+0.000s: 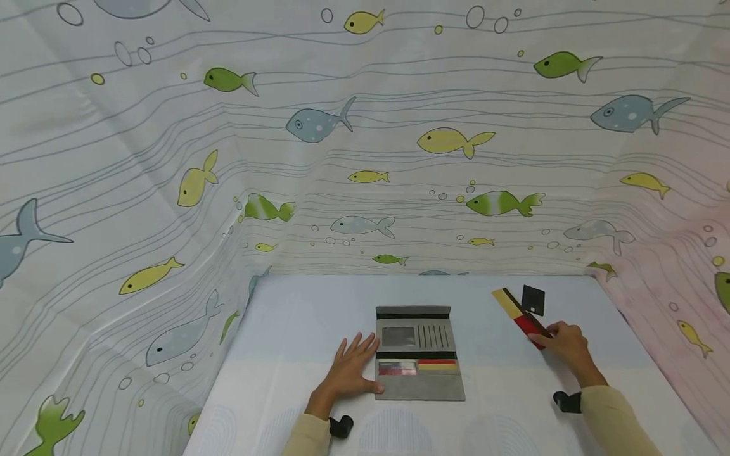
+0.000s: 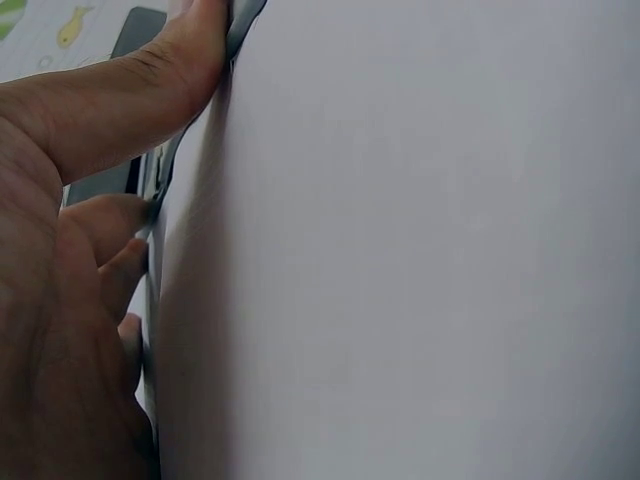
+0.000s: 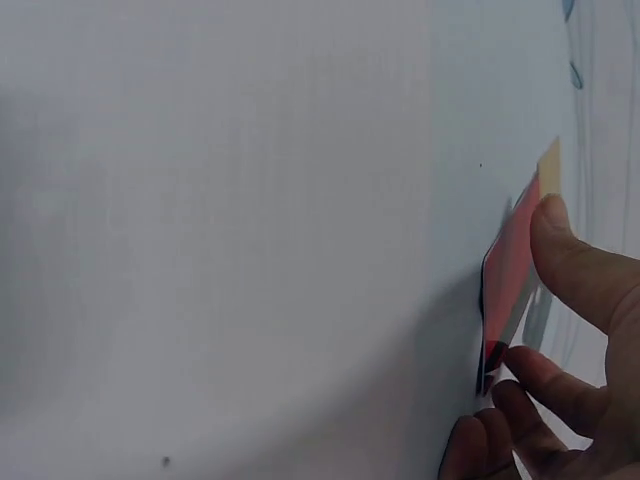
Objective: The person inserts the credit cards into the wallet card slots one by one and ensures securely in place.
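Note:
A grey bifold wallet point(image 1: 422, 387) lies unfolded on the table, with a clear window and slots in its upper half. Two cards show in its lower pockets, a silvery-red card point(image 1: 397, 368) and a red-and-yellow one point(image 1: 437, 365). My left hand point(image 1: 349, 370) rests at the wallet's left edge, fingers spread and thumb touching the lower corner. Off to the right, my right hand point(image 1: 567, 348) pinches a red card point(image 1: 529, 329) with a dark stripe between thumb and fingers. In the right wrist view the red card point(image 3: 511, 262) stands tilted off the table.
Just beyond the red card lies a yellow card point(image 1: 507, 303) with a dark stripe, and a black card point(image 1: 533, 299) is beside it. White cloth printed with fish point(image 1: 445, 140) walls the table point(image 1: 319, 304) at the back and both sides. Black devices point(image 1: 342, 427) sit at both wrists.

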Action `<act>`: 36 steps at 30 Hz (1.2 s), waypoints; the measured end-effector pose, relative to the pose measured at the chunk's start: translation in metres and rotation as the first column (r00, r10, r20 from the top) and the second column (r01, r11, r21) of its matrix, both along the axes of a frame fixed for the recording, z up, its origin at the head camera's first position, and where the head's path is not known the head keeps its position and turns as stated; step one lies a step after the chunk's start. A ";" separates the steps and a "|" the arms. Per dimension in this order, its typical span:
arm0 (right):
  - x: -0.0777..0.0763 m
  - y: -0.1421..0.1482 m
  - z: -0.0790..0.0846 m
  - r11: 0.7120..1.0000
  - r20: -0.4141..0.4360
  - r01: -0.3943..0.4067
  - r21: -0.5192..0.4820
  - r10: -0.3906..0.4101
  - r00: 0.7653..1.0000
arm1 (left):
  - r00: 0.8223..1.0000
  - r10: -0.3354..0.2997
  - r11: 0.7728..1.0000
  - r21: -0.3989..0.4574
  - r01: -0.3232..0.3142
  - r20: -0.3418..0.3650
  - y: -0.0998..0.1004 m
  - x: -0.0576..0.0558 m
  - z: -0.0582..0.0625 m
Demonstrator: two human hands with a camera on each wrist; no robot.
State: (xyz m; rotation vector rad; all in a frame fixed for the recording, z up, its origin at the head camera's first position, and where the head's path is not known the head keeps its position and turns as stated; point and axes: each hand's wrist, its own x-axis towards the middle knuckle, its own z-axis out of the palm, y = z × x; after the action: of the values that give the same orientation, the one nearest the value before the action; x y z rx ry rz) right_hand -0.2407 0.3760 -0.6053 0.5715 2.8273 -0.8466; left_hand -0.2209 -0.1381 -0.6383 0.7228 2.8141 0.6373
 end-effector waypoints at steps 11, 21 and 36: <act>-0.008 0.005 -0.008 1.000 0.031 0.012 0.000 -0.012 0.999 | 1.000 0.001 1.000 -0.005 -0.001 0.000 0.000 0.001 0.000; -0.003 0.004 -0.006 0.999 0.002 -0.016 -0.048 0.016 1.000 | 1.000 -0.003 1.000 -0.004 0.003 -0.019 0.000 0.001 0.000; 0.010 -0.003 -0.003 0.999 -0.313 -0.039 0.010 0.040 0.949 | 1.000 -0.020 1.000 -0.002 0.020 -0.014 -0.003 0.003 0.002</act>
State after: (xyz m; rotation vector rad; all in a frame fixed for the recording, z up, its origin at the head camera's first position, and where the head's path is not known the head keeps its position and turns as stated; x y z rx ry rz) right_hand -0.2303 0.3732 -0.6085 0.4093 3.1115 -1.0061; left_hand -0.2183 -0.1411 -0.6359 0.7569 2.8160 0.6286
